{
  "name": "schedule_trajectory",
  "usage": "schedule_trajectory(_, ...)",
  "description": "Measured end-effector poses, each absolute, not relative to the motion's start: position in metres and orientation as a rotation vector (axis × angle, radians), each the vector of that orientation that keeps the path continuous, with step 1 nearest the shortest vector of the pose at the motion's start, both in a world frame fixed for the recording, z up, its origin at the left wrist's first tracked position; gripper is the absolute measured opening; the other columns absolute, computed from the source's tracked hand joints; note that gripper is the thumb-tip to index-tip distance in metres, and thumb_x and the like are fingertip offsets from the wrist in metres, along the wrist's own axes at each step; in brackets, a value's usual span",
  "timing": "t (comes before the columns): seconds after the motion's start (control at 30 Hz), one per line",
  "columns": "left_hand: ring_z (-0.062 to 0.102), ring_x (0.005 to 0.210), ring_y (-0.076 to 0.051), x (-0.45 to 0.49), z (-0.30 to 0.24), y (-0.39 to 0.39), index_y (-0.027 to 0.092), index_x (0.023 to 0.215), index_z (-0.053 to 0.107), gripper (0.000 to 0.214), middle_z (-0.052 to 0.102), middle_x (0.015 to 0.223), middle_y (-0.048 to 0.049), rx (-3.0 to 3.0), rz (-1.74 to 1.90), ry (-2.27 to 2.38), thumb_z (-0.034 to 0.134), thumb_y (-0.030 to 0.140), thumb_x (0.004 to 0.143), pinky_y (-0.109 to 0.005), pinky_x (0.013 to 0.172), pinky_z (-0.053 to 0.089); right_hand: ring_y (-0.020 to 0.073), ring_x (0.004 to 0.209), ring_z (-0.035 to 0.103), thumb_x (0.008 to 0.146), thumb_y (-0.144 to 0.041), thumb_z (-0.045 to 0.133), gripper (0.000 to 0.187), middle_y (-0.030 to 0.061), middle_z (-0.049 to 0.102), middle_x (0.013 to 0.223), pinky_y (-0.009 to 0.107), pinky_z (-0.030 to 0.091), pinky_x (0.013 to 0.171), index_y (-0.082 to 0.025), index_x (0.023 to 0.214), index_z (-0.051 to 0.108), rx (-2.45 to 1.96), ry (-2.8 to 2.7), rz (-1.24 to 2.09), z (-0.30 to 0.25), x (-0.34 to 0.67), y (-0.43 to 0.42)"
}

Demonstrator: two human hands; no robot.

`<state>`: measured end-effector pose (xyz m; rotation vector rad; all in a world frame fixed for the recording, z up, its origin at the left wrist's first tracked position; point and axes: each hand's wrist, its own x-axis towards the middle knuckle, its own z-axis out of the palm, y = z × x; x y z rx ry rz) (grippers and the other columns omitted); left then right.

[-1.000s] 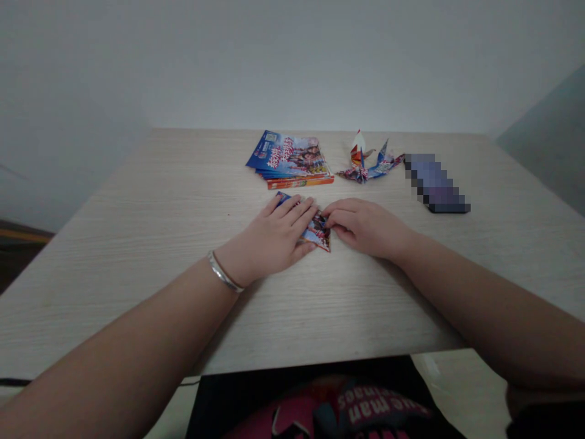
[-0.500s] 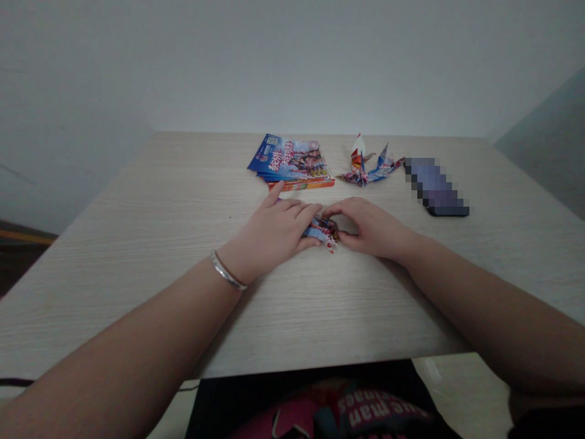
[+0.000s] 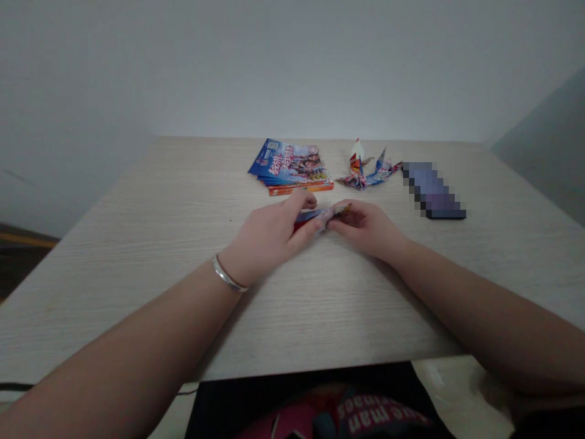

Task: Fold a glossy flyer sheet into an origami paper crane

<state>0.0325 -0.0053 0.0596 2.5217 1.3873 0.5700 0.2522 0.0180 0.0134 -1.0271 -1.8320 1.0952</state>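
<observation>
A small folded piece of printed paper point(image 3: 325, 216), blue, white and red, is held between both hands just above the table. My left hand point(image 3: 278, 228), with a silver bracelet at the wrist, grips its left part, the thumb along the near side and the fingers curled behind. On the right end, my right hand point(image 3: 368, 225) pinches the paper between thumb and fingers. Part of the folded shape is hidden by the fingers, and its edges are slightly blurred.
Beyond my left hand lies a fanned stack of printed leaflets point(image 3: 292, 163). Folded paper cranes point(image 3: 365, 171) of the same printed paper stand to its right. A dark phone point(image 3: 434, 190), its screen pixelated, lies at the right on the pale wooden table point(image 3: 150, 244). A wall point(image 3: 311, 67) rises behind.
The folded paper has been lifted and tilted off the table. My left hand went from lying flat over it to gripping it, while my right hand still pinches its right end.
</observation>
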Motion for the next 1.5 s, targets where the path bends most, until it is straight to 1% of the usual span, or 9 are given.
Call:
schedule_trajectory(0.1,0.067,0.110,-0.027,0.031,0.063,-0.004,0.017,0.131,0.056,0.049,0.068,0.127,-0.0120,2.429,0.655,1.221,0.061,0.045,0.091,-0.038,0.092,0.052,0.0179,0.077,0.067,0.080,-0.039,0.072,0.018,0.0003,0.071,0.081,0.035,0.057,0.075,-0.023,0.083,0.066,-1.023,-1.713,1.222,0.011,0.251,0.021)
schedule_trajectory(0.2,0.063,0.112,-0.027,0.030,0.064,0.002,0.017,0.122,0.065,0.041,0.069,0.123,-0.0119,2.444,0.648,1.160,0.064,0.037,0.086,-0.039,0.097,0.048,0.0165,0.074,0.066,0.078,-0.039,0.075,0.019,0.0000,0.069,0.079,0.033,0.058,0.070,-0.023,0.083,0.067,-1.030,-1.637,1.273,0.010,0.250,0.024)
schedule_trajectory(0.43,0.059,0.069,-0.017,0.029,0.069,0.005,0.020,0.098,0.075,0.028,0.074,0.087,-0.0029,2.188,0.555,1.445,0.067,0.043,0.084,-0.030,0.064,0.039,0.0122,0.072,0.065,0.076,-0.038,0.079,0.023,-0.0019,0.069,0.080,0.029,0.057,0.070,-0.023,0.085,0.065,-0.930,-1.524,1.396,0.014,0.243,0.022)
schedule_trajectory(0.7,0.052,0.062,-0.015,0.036,0.057,0.007,0.017,0.083,0.070,0.037,0.065,0.071,-0.0020,2.065,0.565,1.441,0.058,0.051,0.091,-0.029,0.057,0.032,0.0116,0.059,0.061,0.067,-0.043,0.084,0.045,-0.0063,0.068,0.071,0.026,0.053,0.055,-0.026,0.098,0.056,-1.011,-1.339,1.386,0.020,0.235,0.019)
schedule_trajectory(0.8,0.054,0.063,-0.015,0.040,0.051,0.007,0.016,0.085,0.070,0.039,0.067,0.075,-0.0029,1.927,0.596,1.318,0.055,0.051,0.093,-0.027,0.056,0.034,0.0111,0.054,0.059,0.066,-0.043,0.085,0.047,-0.0089,0.064,0.066,0.025,0.050,0.051,-0.028,0.092,0.048,-1.051,-1.298,1.261,0.021,0.236,0.021)
schedule_trajectory(1.07,0.061,0.067,-0.015,0.043,0.048,0.001,0.015,0.092,0.071,0.032,0.071,0.083,-0.0054,1.710,0.587,1.097,0.061,0.046,0.091,-0.027,0.059,0.045,0.0115,0.059,0.057,0.066,-0.044,0.084,0.034,-0.0049,0.065,0.065,0.027,0.046,0.056,-0.023,0.079,0.060,-1.131,-1.369,1.279,0.023,0.240,0.023)
schedule_trajectory(1.2,0.066,0.084,-0.017,0.045,0.042,0.003,0.018,0.114,0.063,0.034,0.071,0.100,-0.0063,1.628,0.867,1.055,0.066,0.042,0.090,-0.028,0.068,0.052,0.0120,0.058,0.057,0.069,-0.048,0.083,0.034,-0.0052,0.064,0.062,0.028,0.045,0.056,-0.023,0.076,0.060,-1.119,-1.461,1.371,0.027,0.238,0.019)
schedule_trajectory(1.37,0.063,0.080,-0.015,0.047,0.041,0.005,0.017,0.105,0.068,0.024,0.070,0.092,-0.0041,1.573,1.013,1.086,0.068,0.035,0.088,-0.027,0.069,0.051,0.0133,0.061,0.059,0.071,-0.041,0.082,0.028,-0.0047,0.066,0.064,0.030,0.049,0.061,-0.024,0.077,0.060,-1.077,-1.470,1.414,0.026,0.236,0.018)
schedule_trajectory(1.5,0.063,0.075,-0.014,0.047,0.041,0.005,0.017,0.111,0.072,0.029,0.071,0.086,-0.0032,1.492,1.015,1.062,0.071,0.032,0.086,-0.028,0.068,0.051,0.0153,0.070,0.065,0.069,-0.036,0.082,0.024,-0.0022,0.072,0.074,0.034,0.055,0.070,-0.024,0.084,0.067,-1.100,-1.411,1.396,0.022,0.237,0.020)
